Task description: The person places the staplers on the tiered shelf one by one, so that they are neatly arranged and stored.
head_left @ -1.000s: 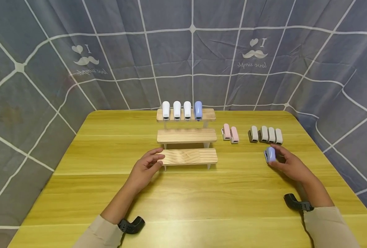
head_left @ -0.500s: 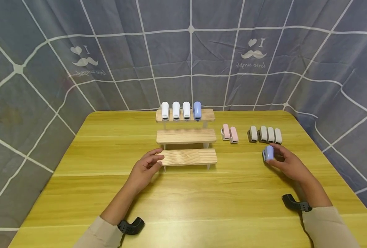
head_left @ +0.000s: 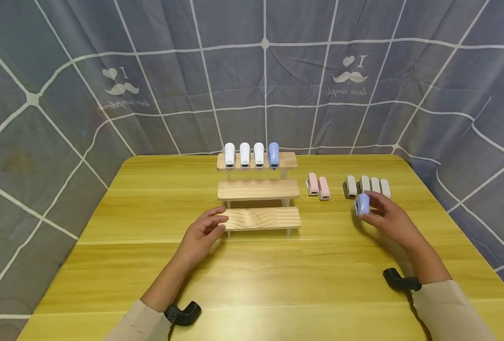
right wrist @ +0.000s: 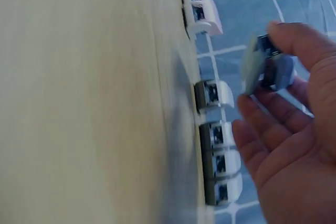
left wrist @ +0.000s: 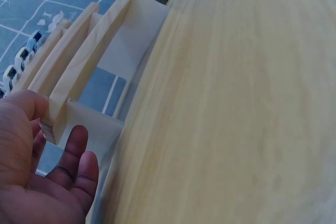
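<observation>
My right hand (head_left: 390, 220) pinches the blue stapler (head_left: 362, 204) above the desk (head_left: 303, 274), just in front of the 4 gray staplers (head_left: 364, 183); my left hand (head_left: 198, 239) curls round the left end of the lowest shelf (head_left: 262, 218). I expect a light, stiff, slightly slippery body, best held by its sides, clear of the open mechanism.

Right hand (head_left: 385, 215) pinching, thumb against fingers (right wrist: 263, 120); left hand (head_left: 200, 237) curved.
</observation>
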`<state>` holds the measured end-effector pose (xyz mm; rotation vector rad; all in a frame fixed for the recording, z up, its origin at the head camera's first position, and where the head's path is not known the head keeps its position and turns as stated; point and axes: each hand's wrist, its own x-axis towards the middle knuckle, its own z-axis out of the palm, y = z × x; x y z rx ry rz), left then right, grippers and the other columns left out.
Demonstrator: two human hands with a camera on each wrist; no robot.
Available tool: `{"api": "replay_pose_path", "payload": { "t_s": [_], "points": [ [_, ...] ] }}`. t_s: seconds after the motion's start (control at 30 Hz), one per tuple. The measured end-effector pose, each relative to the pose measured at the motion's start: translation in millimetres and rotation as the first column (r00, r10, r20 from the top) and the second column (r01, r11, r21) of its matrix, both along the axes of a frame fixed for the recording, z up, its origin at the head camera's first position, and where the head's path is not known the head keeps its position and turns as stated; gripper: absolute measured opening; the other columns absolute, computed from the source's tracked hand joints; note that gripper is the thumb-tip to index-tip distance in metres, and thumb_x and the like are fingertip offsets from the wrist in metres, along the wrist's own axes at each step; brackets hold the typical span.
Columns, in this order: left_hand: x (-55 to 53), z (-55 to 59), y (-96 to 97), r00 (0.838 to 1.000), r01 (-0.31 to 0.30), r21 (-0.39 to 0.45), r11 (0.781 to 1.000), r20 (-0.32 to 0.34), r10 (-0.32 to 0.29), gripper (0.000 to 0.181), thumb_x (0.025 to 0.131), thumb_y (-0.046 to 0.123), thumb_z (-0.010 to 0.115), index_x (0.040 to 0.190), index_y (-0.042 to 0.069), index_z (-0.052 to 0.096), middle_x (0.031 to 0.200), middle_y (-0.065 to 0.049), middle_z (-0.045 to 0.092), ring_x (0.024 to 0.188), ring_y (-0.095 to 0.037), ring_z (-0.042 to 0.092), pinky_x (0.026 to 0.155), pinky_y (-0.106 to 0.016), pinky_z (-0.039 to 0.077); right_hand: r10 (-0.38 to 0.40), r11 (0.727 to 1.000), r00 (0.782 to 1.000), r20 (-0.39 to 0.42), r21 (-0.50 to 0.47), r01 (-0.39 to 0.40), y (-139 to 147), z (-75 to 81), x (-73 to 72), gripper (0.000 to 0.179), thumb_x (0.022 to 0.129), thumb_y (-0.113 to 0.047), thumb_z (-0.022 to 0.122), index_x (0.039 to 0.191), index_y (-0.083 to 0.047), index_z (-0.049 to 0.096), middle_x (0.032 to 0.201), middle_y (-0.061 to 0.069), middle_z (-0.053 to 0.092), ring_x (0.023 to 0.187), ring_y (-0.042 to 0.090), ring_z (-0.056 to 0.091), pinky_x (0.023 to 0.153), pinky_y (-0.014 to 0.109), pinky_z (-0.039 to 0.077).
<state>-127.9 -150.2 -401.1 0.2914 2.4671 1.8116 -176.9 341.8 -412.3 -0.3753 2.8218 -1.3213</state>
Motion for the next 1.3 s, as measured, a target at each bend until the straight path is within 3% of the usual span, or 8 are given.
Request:
{"api": "replay_pose_path", "payload": {
  "t_s": [0.13, 0.23, 0.33, 0.4, 0.57, 0.83, 0.97, 1.3],
  "points": [
    [1.0, 0.5, 1.4, 1.000, 0.005, -0.001, 1.000, -0.008, -0.005, 0.025, 0.100, 0.005, 0.059, 0.121, -0.006, 0.066, 0.146, -0.009, 0.049, 0.120, -0.027, 0.054, 0.089, -0.025, 0.046, -0.009, 1.000, 1.000, -0.022, 0.022, 0.009, -13.0, 8.4, -8.3, 0.068, 0.094, -0.018, 0.070, 0.149, 0.003, 0.035, 0.137, 0.029, 0.050, 0.121, 0.045, 0.051, 0.085, 0.007, 0.040],
    [1.2, 0.9, 1.5, 1.000, -0.001, -0.002, 1.000, -0.011, 0.001, 0.025, 0.100, 0.005, 0.059, 0.121, -0.005, 0.066, 0.146, -0.009, 0.049, 0.119, -0.027, 0.055, 0.088, -0.024, 0.047, -0.003, 0.999, 0.999, -0.043, 0.032, 0.004, -22.8, 16.2, -15.9, 0.069, 0.094, -0.019, 0.071, 0.150, 0.002, 0.036, 0.138, 0.027, 0.050, 0.122, 0.043, 0.052, 0.096, 0.026, 0.046],
    [0.6, 0.7, 1.0, 1.000, 0.000, -0.005, 1.000, -0.018, 0.000, 0.025, 0.100, 0.005, 0.059, 0.121, -0.005, 0.066, 0.146, -0.009, 0.049, 0.118, -0.027, 0.056, 0.088, -0.024, 0.047, 0.004, 1.000, 0.999, -0.052, 0.026, -0.003, -32.5, 25.4, -23.0, 0.069, 0.094, -0.017, 0.071, 0.150, 0.002, 0.036, 0.138, 0.027, 0.050, 0.122, 0.042, 0.051, 0.100, 0.050, 0.043],
    [0.3, 0.6, 0.6, 1.000, 0.004, -0.008, 1.000, -0.021, -0.004, 0.025, 0.100, 0.006, 0.059, 0.121, -0.005, 0.066, 0.146, -0.009, 0.049, 0.119, -0.027, 0.055, 0.089, -0.025, 0.047, 0.009, 1.000, 0.998, -0.061, 0.019, -0.008, -38.5, 31.2, -27.9, 0.069, 0.093, -0.016, 0.072, 0.150, 0.002, 0.035, 0.138, 0.027, 0.049, 0.123, 0.042, 0.051, 0.100, 0.056, 0.041],
    [0.4, 0.7, 1.1, 1.000, 0.002, -0.022, 1.000, -0.021, -0.002, 0.025, 0.100, 0.005, 0.059, 0.121, -0.006, 0.066, 0.146, -0.010, 0.049, 0.122, -0.028, 0.054, 0.090, -0.025, 0.046, 0.031, 1.000, 0.998, -0.060, -0.002, -0.031, -51.5, 44.2, -38.9, 0.072, 0.092, -0.013, 0.073, 0.151, 0.002, 0.034, 0.140, 0.027, 0.048, 0.125, 0.043, 0.050, 0.101, 0.058, 0.040],
    [-15.3, -34.8, -6.8, 0.999, -0.004, -0.004, 1.000, -0.047, 0.004, 0.026, 0.100, 0.009, 0.060, 0.123, 0.000, 0.067, 0.147, -0.004, 0.049, 0.122, -0.025, 0.053, 0.089, -0.025, 0.046, 0.038, 0.999, 0.998, -0.059, -0.006, -0.038, -71.6, 58.5, -49.4, 0.071, 0.093, -0.020, 0.073, 0.153, -0.008, 0.036, 0.142, 0.020, 0.050, 0.127, 0.039, 0.050, 0.096, 0.050, 0.046],
    [-15.3, -36.5, -7.9, 0.998, 0.003, 0.007, 1.000, -0.062, -0.002, 0.025, 0.100, 0.012, 0.062, 0.122, 0.002, 0.069, 0.146, -0.002, 0.050, 0.121, -0.022, 0.054, 0.090, -0.026, 0.046, 0.059, 0.998, 0.994, -0.091, -0.006, -0.060, -80.9, 64.6, -55.2, 0.071, 0.093, -0.020, 0.073, 0.153, -0.008, 0.037, 0.142, 0.021, 0.050, 0.129, 0.041, 0.048, 0.103, 0.056, 0.039],
    [-15.2, -35.1, -7.5, 0.998, 0.006, 0.021, 1.000, -0.062, -0.004, 0.024, 0.099, 0.015, 0.063, 0.120, 0.004, 0.070, 0.145, 0.001, 0.051, 0.121, -0.021, 0.054, 0.091, -0.028, 0.046, 0.095, 0.995, 0.988, -0.126, -0.029, -0.099, -100.7, 76.2, -67.1, 0.067, 0.093, -0.018, 0.072, 0.151, -0.009, 0.040, 0.141, 0.017, 0.051, 0.130, 0.037, 0.047, 0.105, 0.054, 0.038]
  ]
}}
